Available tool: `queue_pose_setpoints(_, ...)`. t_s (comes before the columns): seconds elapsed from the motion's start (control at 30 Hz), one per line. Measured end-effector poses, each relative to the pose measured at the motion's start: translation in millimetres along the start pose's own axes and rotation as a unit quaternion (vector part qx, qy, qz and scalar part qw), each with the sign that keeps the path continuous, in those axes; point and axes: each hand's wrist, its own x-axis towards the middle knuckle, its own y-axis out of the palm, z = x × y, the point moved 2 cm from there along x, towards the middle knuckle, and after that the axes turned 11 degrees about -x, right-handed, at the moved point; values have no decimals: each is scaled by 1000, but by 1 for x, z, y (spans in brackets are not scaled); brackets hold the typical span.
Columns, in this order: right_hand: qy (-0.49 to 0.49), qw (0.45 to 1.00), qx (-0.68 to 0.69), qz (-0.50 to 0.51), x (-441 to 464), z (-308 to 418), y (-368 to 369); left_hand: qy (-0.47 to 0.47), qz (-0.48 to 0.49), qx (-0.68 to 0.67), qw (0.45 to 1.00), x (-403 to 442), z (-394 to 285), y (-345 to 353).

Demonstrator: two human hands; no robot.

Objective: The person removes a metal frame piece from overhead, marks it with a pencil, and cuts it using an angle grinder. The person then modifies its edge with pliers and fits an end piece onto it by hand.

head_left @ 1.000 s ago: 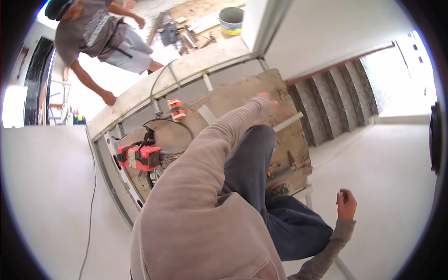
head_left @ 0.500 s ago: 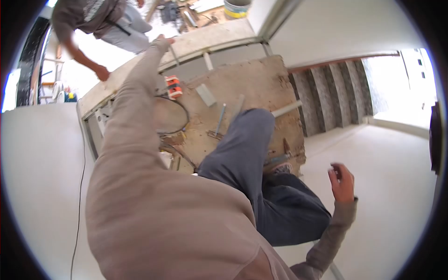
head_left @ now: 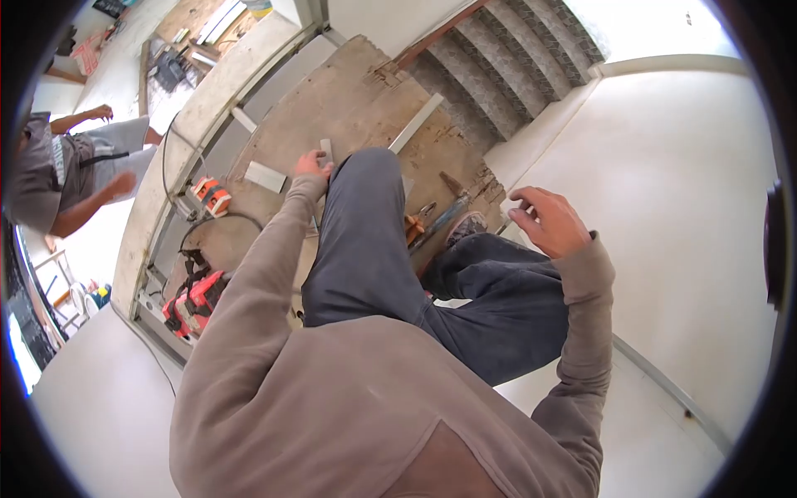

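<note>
My left hand (head_left: 312, 163) is over the worn wooden board (head_left: 332, 91), beside my raised knee. Its fingers are apart, right by a short pale strip (head_left: 326, 151); whether they touch it I cannot tell. A pale flat block (head_left: 266, 177) lies just left of that hand. My right hand (head_left: 552, 222) is raised over the board's right edge, near my shoe (head_left: 466, 228). Its fingers are loosely curled, thumb apart, and I see nothing held. A tool with orange handles (head_left: 413, 228) and a blue-grey bar (head_left: 440, 222) lie between my knee and shoe.
An orange-and-black tool (head_left: 212, 196) and a red tool (head_left: 195, 303) lie at the left, with a black cable. A long pale strip (head_left: 418, 122) crosses the board. Stairs (head_left: 506, 62) descend beyond it. Another person (head_left: 83, 170) is across the ledge (head_left: 187, 124).
My left hand has come back from the ledge to above the board. My right hand has risen. The view has turned, bringing the red tool into sight, and the other person appears farther left.
</note>
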Motion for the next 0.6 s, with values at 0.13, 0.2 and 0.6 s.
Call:
queue_pose_setpoints(0.13, 37, 998, 39, 27, -12, -22, 3, -45, -4, 182, 982, -20, -5, -1)
queue_pose_setpoints(0.2, 53, 997, 45, 38, -15, -29, -3, -13, -26, 177, 984, -26, 5, 2)
queue_pose_setpoints(0.6, -1, 996, 80, 26, -6, -20, -15, 16, -64, -57, 996, 9, 1, 1)
